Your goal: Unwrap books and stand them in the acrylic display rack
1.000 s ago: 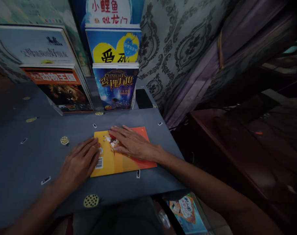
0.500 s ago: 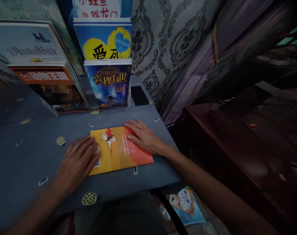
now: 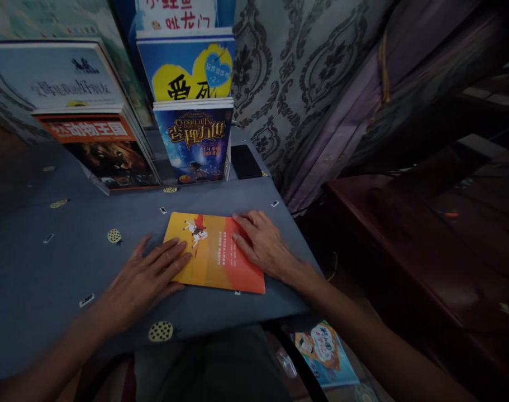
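A thin yellow-and-orange book (image 3: 212, 268) lies closed on the table, printed with a small rider on a white horse. My left hand (image 3: 151, 273) rests over its left edge, fingers stretched onto the cover and thumb apart. On the orange right part of the cover lies my right hand (image 3: 262, 243), palm down with fingers extended. Both hands are open, and they hide the book's left and right margins in part.
Behind the book stand display racks with a lion-cover magazine (image 3: 114, 159), a blue book (image 3: 198, 145) and other picture books. A black phone (image 3: 246, 162) lies beside them on the patterned tablecloth (image 3: 70, 251). Below the table edge is another book (image 3: 327, 357).
The book has turned slightly clockwise on the table. My left hand's fingers reach farther onto the cover, with the thumb now spread. My right hand stays on the orange part.
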